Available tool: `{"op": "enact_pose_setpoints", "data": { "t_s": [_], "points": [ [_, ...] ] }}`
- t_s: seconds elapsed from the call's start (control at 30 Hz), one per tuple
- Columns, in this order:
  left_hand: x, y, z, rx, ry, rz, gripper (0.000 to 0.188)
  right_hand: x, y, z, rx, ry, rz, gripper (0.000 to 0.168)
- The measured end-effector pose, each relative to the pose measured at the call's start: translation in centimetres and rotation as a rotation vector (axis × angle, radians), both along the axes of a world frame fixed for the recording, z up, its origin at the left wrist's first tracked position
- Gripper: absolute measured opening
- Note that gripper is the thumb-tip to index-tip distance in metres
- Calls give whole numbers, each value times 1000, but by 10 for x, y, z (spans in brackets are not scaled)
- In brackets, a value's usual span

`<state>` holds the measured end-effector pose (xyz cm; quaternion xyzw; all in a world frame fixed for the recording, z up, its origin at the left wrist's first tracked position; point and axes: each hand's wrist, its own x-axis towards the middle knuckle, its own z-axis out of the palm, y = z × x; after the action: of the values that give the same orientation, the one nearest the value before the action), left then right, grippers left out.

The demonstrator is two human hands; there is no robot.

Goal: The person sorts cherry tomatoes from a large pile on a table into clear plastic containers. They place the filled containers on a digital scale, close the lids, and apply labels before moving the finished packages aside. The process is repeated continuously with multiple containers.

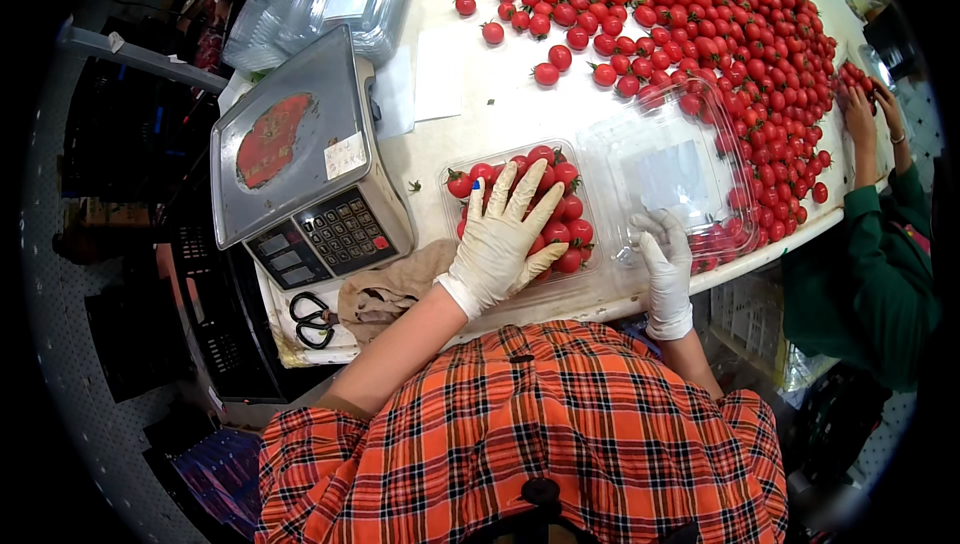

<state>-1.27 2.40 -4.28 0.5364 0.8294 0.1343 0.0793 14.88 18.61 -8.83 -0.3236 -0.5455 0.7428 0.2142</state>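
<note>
A clear plastic clamshell box (594, 274) stands on the table before me, its base filled with red cherry tomatoes (556, 232). My left hand (499, 244), in a whitish glove with a blue mark at one fingertip, lies spread flat over these tomatoes. To the right, the box's clear lid (667, 161) is folded open, and loose tomatoes show through its far side. My right hand (667, 274), gloved too, has its fingers and thumb curled at the lid's near edge and appears to grip it.
A digital scale (300, 161) stands left, with black-handled scissors (311, 320) and a brown cloth (394, 289) near it. Stacked clear boxes (322, 11) stand behind. A large tomato heap (705, 34) covers the table's far right. At right, a co-worker's hands (862, 113) hold tomatoes.
</note>
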Motion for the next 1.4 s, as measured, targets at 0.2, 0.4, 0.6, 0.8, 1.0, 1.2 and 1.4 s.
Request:
{"op": "enact_pose_setpoints", "data": {
  "t_s": [0.2,0.4,0.6,0.8,1.0,1.2,1.4],
  "points": [
    [0,-1,10,27,-44,-3,68,0,-1,-1,25,-22,-1,37],
    [10,3,-10,110,81,-92,36,-1,-1,4,91,-56,23,39],
    [10,13,-11,153,80,18,36,-2,-4,7,142,-32,27,40],
    [1,1,8,210,-88,-51,46,-3,-3,6,164,-28,34,41],
    [-25,17,-4,104,39,75,40,-2,-6,9,166,-65,36,43],
    [-34,8,-6,36,42,147,38,-4,-6,8,194,-77,49,46],
    [-38,-9,13,365,-310,115,47,-9,-14,13,422,-38,5,50]
  ]
}}
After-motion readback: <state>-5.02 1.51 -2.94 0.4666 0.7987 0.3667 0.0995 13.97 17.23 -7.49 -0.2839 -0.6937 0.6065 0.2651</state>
